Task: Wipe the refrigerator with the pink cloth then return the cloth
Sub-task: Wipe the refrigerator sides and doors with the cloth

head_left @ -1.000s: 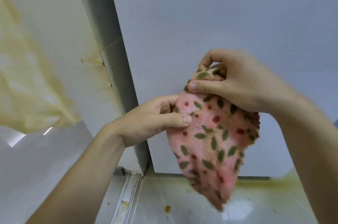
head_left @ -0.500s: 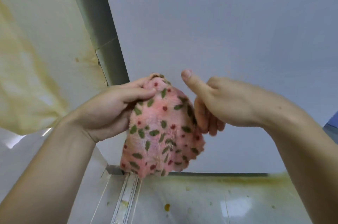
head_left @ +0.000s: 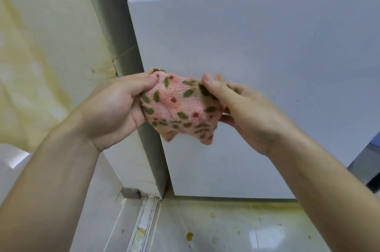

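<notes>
Aloft, pink cloth [head_left: 181, 105], green leaves, red dots, in the pinch of left fingers [head_left: 141, 82] and right fingers [head_left: 214, 88]

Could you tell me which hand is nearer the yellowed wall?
Left. The left hand holds the pink cloth beside the yellowed wall; the right hand pinches its other edge, before the refrigerator door.

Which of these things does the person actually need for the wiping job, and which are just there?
For the job:
cloth, held by left hand and right hand
refrigerator, white door just behind the cloth

Just there:
wall, stained yellow
floor
orange spot on the floor
track in the floor
</notes>
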{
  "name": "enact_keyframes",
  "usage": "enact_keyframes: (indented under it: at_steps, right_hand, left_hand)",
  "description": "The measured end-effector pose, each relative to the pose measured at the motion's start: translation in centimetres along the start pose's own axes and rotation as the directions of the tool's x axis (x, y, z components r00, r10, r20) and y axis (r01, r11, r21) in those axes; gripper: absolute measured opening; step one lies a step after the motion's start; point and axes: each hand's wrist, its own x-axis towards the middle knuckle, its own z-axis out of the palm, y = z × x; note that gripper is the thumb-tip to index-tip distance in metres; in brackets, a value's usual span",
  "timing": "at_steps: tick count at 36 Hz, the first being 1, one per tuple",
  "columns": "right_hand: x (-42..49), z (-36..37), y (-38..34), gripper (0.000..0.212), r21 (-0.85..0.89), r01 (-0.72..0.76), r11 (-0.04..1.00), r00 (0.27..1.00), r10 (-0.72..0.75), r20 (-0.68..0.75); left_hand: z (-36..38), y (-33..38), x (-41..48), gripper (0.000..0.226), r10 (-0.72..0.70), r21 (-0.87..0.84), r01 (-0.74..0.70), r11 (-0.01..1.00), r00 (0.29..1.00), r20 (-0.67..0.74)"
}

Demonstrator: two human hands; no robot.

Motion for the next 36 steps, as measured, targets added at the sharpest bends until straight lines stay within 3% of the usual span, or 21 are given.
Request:
enact_keyframes:
  at_steps: [2, 6, 8, 10, 13, 17, 22, 24, 26, 27, 29, 30, 32, 34, 36]
  right_hand:
    - [0.0, 0.2, -0.3, 0.043, 0.148, 0.052, 0.988, 0.993, -0.036, -0.110]
    - [0.1, 0.1, -0.7, 0.038, 0.311, 0.111, 0.944, 0.984, -0.060, -0.166]
    - [-0.3, 0.1, -1.2, 0.045, 0.327, 0.142, 0.934, 0.985, -0.101, -0.139]
    - [-0.4, -0.2, -1.4, 0.060, 0.293, 0.174, 0.940, 0.983, -0.146, -0.114]
    - [-0.2, -0.7, -1.2, 0.051, 0.088, 0.256, 0.963, 0.957, -0.240, -0.162]
    - [-0.1, -1.1, -1.2, 0.035, -0.346, 0.302, 0.888, 0.882, -0.398, -0.253]
    - [-0.5, -1.1, -1.7, 0.006, -0.670, 0.274, 0.690, 0.821, -0.531, -0.211]
    - [-0.8, -1.1, -2.2, 0.007, -0.754, 0.261, 0.602, 0.838, -0.529, -0.132]
    - [-1.1, -1.1, -2.8, 0.016, -0.762, 0.251, 0.598, 0.885, -0.460, -0.069]
    - [-1.1, -1.1, -2.8, 0.021, -0.708, 0.253, 0.659, 0.908, -0.414, -0.061]
    - [-1.3, -0.6, -2.7, 0.028, -0.457, 0.262, 0.850, 0.940, -0.332, -0.077]
    - [-1.3, -0.2, -2.6, 0.029, -0.335, 0.265, 0.904, 0.946, -0.312, -0.092]
    - [-1.5, 0.7, -2.4, 0.030, -0.124, 0.258, 0.958, 0.960, -0.269, -0.082]
    - [-1.7, 1.7, -2.1, 0.042, 0.009, 0.213, 0.977, 0.977, -0.213, -0.017]
    - [-1.8, 2.3, -2.0, 0.048, 0.038, 0.202, 0.979, 0.979, -0.201, -0.016]
  left_hand:
    - [-0.3, 0.3, -0.1, 0.032, 0.025, 0.109, -0.016, 0.994, 0.997, -0.078]
    - [-0.4, 0.6, 0.0, 0.041, 0.094, 0.289, -0.045, 0.956, 0.983, -0.155]
    - [-0.8, 0.6, 0.3, 0.020, 0.134, 0.340, -0.052, 0.939, 0.966, -0.220]
    - [-1.2, 0.6, 0.5, 0.026, 0.172, 0.316, -0.081, 0.945, 0.947, -0.272]
    - [-1.2, 0.7, 0.2, 0.043, 0.183, 0.267, -0.135, 0.954, 0.969, -0.165]
    - [-1.2, 0.8, -0.3, 0.042, 0.172, 0.303, -0.162, 0.939, 0.985, -0.008]
    - [-1.3, 0.3, -0.3, 0.017, 0.314, 0.599, -0.211, 0.773, 0.946, -0.073]
    - [-1.5, 0.0, -0.1, 0.011, 0.420, 0.717, -0.216, 0.663, 0.900, -0.117]
    - [-1.5, -0.4, 0.3, 0.001, 0.521, 0.774, -0.214, 0.596, 0.837, -0.169]
    - [-1.3, -0.6, 0.4, 0.008, 0.564, 0.783, -0.206, 0.587, 0.798, -0.212]
    - [-0.7, -1.1, 0.8, 0.025, 0.581, 0.759, -0.179, 0.626, 0.757, -0.300]
    - [-0.1, -1.3, 0.8, 0.030, 0.539, 0.726, -0.160, 0.669, 0.777, -0.325]
    - [1.1, -1.6, 0.9, 0.038, 0.339, 0.568, -0.120, 0.814, 0.892, -0.298]
    - [2.0, -1.5, 0.7, 0.063, 0.096, 0.292, -0.053, 0.955, 0.987, -0.132]
    - [2.1, -1.1, 0.2, 0.086, -0.037, -0.006, 0.038, 0.999, 0.989, 0.146]
